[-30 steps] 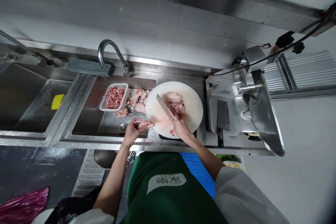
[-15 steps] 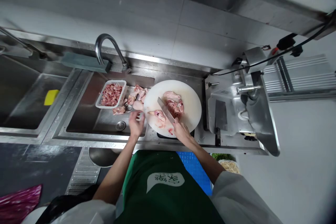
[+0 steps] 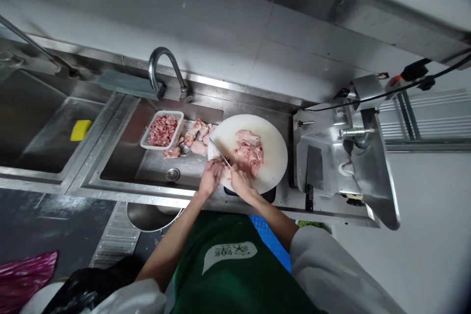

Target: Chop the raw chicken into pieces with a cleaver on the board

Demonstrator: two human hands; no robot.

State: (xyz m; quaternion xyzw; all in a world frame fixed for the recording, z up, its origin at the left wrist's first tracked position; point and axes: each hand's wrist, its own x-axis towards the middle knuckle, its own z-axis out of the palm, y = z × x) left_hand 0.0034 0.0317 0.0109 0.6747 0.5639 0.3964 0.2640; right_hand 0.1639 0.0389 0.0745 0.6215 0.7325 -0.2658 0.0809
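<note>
My right hand (image 3: 240, 180) is closed round the handle of a knife (image 3: 220, 152), whose blade points up and left over the round white cutting board (image 3: 274, 152). Beside it at the board's left edge, my left hand (image 3: 211, 175) has its fingers bent down on a piece of meat, mostly hidden by the hands and blade. Several pieces of raw meat (image 3: 250, 149) lie in the middle of the board. More raw pieces (image 3: 199, 147) rest in the sink left of the board, next to a white basket (image 3: 181, 126) of chopped meat (image 3: 162, 131).
A curved faucet (image 3: 151, 66) rises behind the sink (image 3: 128, 169). A second sink holds a yellow sponge (image 3: 80, 130). Right of the board stands a metal slicer (image 3: 368, 157) with a cleaver (image 3: 311, 169) lying on it. A metal bowl (image 3: 150, 216) is below the counter's front edge.
My left hand has moved right, from beside the board onto the meat at its left edge. The knife and my right hand have shifted left, and the blade has turned. The view has shifted slightly.
</note>
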